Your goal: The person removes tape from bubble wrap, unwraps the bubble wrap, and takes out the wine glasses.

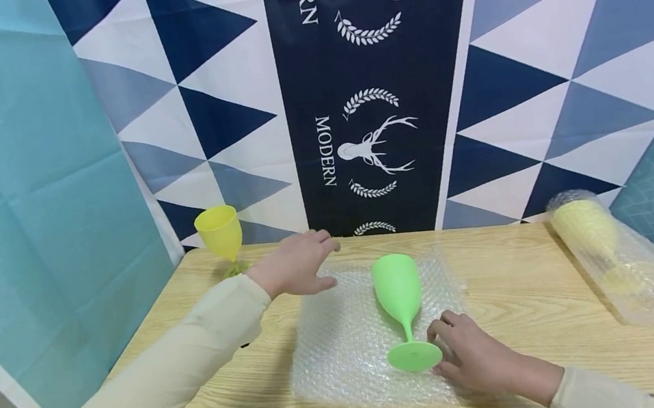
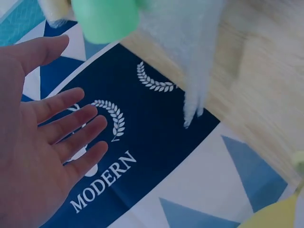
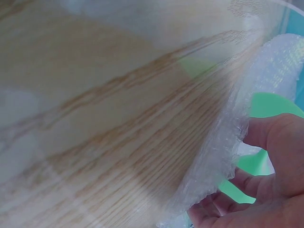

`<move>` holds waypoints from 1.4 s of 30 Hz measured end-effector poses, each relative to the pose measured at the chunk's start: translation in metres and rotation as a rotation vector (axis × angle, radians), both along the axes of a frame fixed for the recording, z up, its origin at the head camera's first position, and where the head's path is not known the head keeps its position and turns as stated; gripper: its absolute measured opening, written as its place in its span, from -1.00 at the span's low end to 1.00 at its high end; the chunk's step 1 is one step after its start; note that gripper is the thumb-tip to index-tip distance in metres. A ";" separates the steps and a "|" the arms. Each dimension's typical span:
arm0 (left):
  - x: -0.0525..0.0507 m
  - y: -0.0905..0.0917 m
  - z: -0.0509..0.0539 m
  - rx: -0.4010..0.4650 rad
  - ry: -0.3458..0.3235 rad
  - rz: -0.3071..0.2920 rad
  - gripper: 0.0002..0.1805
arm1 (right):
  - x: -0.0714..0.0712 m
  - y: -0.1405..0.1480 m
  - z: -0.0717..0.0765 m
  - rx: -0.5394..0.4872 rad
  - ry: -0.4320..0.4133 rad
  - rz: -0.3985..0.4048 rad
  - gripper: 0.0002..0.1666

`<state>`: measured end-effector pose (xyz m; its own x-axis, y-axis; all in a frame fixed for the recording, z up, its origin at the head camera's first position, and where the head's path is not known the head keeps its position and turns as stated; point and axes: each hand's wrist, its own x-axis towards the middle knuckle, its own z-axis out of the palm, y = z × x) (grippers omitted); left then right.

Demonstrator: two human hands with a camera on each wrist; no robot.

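A green plastic goblet lies on its side on a bubble wrap sheet, foot toward me. My left hand hovers over the sheet's far left part; its fingers are spread and hold nothing, as the left wrist view confirms. At the sheet's right edge, beside the goblet's foot, my right hand has its fingers curled. In the right wrist view the bubble wrap edge meets the right fingertips and looks pinched, with green showing between thumb and fingers. Whether the fingers also touch the foot is unclear.
A yellow goblet stands upright at the table's far left, behind my left forearm. To the right lies a pale yellow goblet wrapped in bubble wrap. The wooden table meets a patterned cloth at its back edge.
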<state>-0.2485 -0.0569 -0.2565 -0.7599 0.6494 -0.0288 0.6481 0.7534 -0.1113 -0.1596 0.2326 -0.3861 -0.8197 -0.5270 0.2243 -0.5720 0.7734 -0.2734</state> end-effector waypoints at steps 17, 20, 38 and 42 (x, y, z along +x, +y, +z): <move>-0.028 0.027 0.006 0.201 -0.158 0.168 -0.31 | 0.001 0.001 0.000 -0.018 -0.002 0.000 -0.56; -0.032 0.030 0.006 0.246 -0.232 0.208 -0.28 | 0.000 0.001 0.001 -0.024 -0.003 0.001 -0.56; -0.041 0.059 -0.024 0.475 -0.604 0.498 -0.05 | -0.002 0.000 0.002 0.000 0.012 0.008 -0.53; -0.042 0.065 -0.031 0.544 -0.676 0.561 -0.12 | -0.001 -0.002 0.002 0.069 0.031 0.031 -0.60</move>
<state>-0.2907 0.0078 -0.2876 -0.8915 0.2600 -0.3709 -0.0112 0.8059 0.5920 -0.1604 0.2310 -0.3837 -0.7958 -0.5675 0.2113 -0.6036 0.7713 -0.2019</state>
